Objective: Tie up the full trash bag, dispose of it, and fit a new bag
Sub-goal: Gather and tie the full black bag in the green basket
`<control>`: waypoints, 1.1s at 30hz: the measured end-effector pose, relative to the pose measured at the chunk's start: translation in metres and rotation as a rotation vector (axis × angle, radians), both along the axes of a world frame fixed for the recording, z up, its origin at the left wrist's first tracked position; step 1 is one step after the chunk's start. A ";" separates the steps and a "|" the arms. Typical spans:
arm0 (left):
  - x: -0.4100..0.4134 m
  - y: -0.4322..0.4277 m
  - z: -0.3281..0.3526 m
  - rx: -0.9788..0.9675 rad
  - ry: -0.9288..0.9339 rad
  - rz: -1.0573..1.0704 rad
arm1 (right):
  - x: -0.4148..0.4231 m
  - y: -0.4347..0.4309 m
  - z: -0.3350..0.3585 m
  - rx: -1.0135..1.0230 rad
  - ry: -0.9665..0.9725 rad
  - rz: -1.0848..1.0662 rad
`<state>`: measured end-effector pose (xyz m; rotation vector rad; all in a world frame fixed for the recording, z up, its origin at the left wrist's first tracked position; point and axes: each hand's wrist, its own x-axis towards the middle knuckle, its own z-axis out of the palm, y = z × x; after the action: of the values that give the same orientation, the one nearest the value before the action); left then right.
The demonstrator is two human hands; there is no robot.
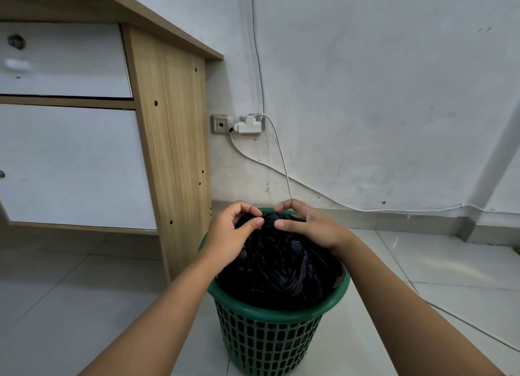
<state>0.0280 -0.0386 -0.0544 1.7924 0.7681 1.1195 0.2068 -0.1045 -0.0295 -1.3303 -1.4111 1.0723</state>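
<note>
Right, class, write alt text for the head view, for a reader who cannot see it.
A person's left grip and right grip pinch the gathered top of a black bag sitting in a green basket on a tiled floor. A wooden desk stands at left; a wall socket with white cables is behind.

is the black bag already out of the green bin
No, the black bag sits inside the green bin while the left hand and right hand pinch its gathered top.
</note>
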 end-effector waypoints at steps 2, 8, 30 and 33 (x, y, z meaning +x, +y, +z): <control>-0.001 0.001 0.000 0.012 0.032 -0.042 | 0.001 0.001 0.002 -0.025 0.073 -0.007; 0.000 -0.006 -0.001 0.184 0.133 -0.240 | -0.004 0.006 0.002 0.014 0.340 -0.096; 0.002 -0.009 0.003 -0.285 -0.266 -0.040 | 0.020 0.006 0.000 0.035 0.003 -0.226; -0.001 -0.009 0.003 -0.375 -0.313 0.026 | 0.025 0.004 -0.002 0.066 -0.011 -0.207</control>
<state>0.0270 -0.0474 -0.0514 1.2631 0.7546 1.1517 0.2316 -0.1002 -0.0315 -1.4026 -1.2745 0.8760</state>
